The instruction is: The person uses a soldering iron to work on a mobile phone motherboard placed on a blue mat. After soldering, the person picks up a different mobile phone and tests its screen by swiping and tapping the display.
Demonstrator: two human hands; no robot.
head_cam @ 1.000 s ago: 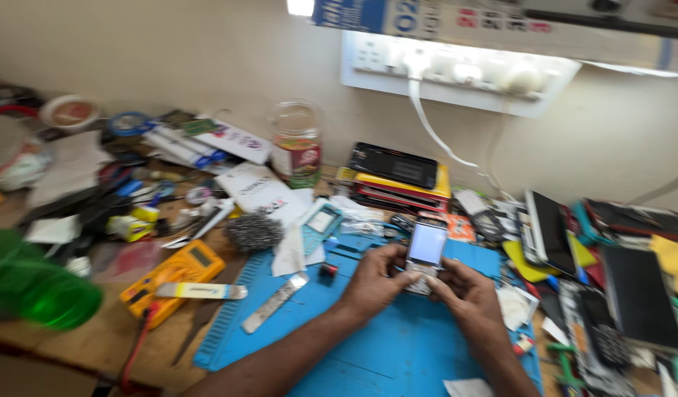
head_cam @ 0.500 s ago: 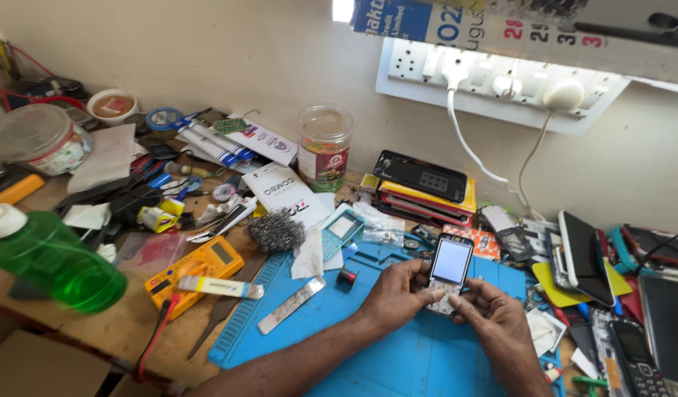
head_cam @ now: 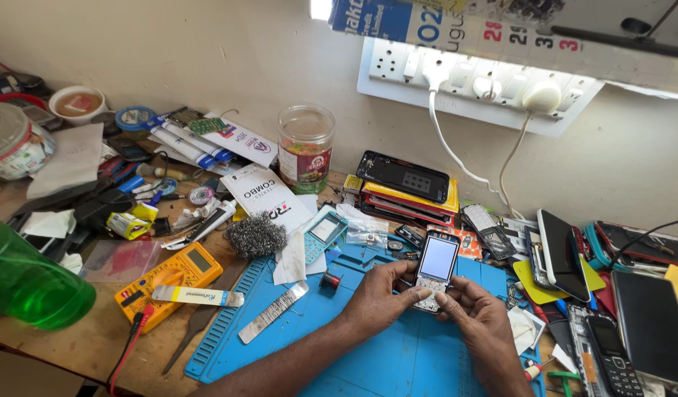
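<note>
Compared with the earlier frame, both hands and the small keypad phone have hardly shifted; mostly the view has drifted. Left hand and right hand both grip the phone at its lower end, fingertips on the keypad, so its lit screen tilts up toward the wearer. It sits just above the blue work mat on the desk (the mat likely keeps small parts from rolling off). A yellow multimeter lies well to the left.
</note>
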